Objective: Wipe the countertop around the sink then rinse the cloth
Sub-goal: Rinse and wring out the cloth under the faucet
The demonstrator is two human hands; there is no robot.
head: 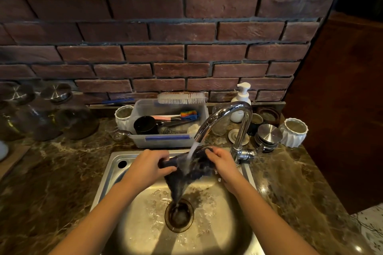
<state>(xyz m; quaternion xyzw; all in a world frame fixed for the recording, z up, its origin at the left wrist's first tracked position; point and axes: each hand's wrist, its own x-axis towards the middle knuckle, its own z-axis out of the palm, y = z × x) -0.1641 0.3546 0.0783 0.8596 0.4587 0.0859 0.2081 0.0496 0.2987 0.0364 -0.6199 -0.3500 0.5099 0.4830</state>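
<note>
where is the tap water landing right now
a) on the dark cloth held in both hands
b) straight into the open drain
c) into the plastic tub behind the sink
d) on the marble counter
a: the stream from the faucet hits the dark cloth, which the left hand and right hand hold stretched above the sink.

Over the sink (116,163) the basin's near half lies open around the drain (179,215). The far half is filled by both hands and the dark cloth (187,174) under the chrome faucet (228,118). A plastic caddy (165,141) blocks the countertop's (62,172) far edge; glass jars (62,118) crowd its far-left corner, white ribbed pots (293,132) and a steel-lidded jar (268,136) the far right. The left side stays bare.
</note>
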